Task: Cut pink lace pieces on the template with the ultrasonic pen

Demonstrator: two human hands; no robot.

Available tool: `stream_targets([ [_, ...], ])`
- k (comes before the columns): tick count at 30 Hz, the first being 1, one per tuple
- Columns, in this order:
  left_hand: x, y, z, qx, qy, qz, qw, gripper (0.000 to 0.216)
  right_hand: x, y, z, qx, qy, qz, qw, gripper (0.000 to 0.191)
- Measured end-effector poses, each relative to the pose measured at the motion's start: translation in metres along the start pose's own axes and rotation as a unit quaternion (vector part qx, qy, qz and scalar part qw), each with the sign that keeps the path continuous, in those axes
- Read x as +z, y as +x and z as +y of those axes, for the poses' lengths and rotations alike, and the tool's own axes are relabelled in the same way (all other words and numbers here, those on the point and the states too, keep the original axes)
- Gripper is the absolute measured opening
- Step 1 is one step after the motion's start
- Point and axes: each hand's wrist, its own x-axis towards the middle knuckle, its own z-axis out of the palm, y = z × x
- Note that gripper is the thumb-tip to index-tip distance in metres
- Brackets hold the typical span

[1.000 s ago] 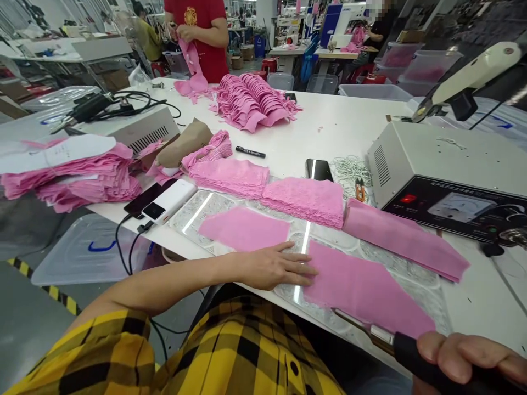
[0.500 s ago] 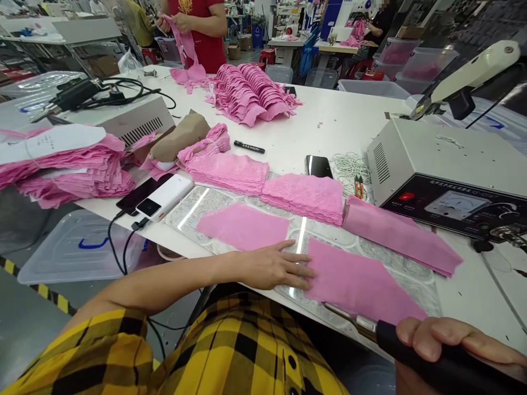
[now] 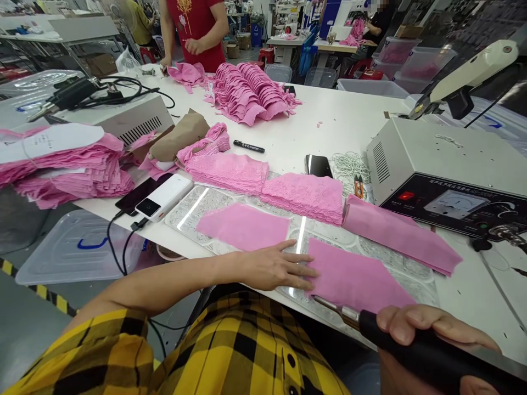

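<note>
My right hand (image 3: 428, 329) is closed round the black-handled tool (image 3: 401, 343). Its metal tip touches the near left corner of the pink fabric piece (image 3: 358, 280), which lies flat on the patterned plate (image 3: 185, 211) by the bench's near edge — long axis left to right. My left hand (image 3: 274, 269) lies flat, fingers spread, on the piece's left end — the nearer hand.

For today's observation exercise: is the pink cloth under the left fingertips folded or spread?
Spread: the cloth lies flat on the clear mat, left hand on its edge.
</note>
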Motion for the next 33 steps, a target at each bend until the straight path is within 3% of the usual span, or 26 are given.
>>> stream_targets([
  [15,0.003,0.001,-0.001,-0.001,-0.005,0.007,1.0,0.044,0.005,0.003,0.006,-0.044,-0.001,-0.038,0.998,0.026],
  [28,0.0,0.002,0.0,-0.009,-0.022,-0.003,1.0,0.045,0.023,-0.008,-0.006,-0.02,-0.01,0.007,1.0,0.019],
  [33,-0.001,0.002,0.0,-0.019,-0.037,-0.004,0.999,0.045,0.024,-0.01,-0.006,-0.022,-0.018,-0.004,1.0,0.018],
])
